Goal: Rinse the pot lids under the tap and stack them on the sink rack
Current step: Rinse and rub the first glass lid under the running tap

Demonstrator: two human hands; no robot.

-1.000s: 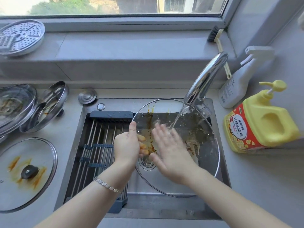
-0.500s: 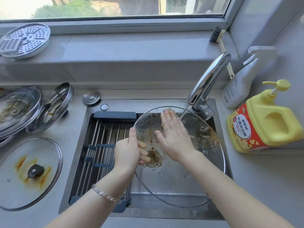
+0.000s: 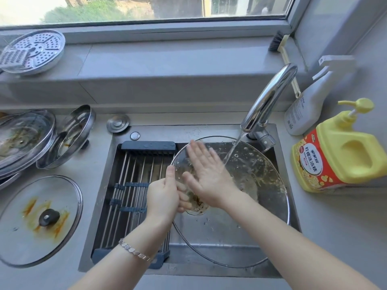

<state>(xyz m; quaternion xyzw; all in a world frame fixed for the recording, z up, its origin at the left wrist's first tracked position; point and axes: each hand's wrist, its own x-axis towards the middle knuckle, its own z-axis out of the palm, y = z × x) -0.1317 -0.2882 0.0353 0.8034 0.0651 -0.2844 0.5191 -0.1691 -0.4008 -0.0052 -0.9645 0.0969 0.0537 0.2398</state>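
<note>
A large glass pot lid with brown sauce stains tilts over the sink under the running tap. My left hand grips its left edge, thumb on top and fingers seen through the glass. My right hand lies flat on the wet glass with straight fingers. The steel roll-up sink rack spans the sink's left half with nothing on it. Another stained glass lid with a black knob lies on the counter at the left. Two more dirty lids lean behind it.
A yellow dish-soap pump bottle and a white spray bottle stand right of the sink. A brush and a perforated steamer plate sit on the windowsill. A sink plug lies behind the rack.
My right hand slid up and left across the lid's wet surface. The lid tilted lower in the sink, and the brown sauce has thinned under the water.
</note>
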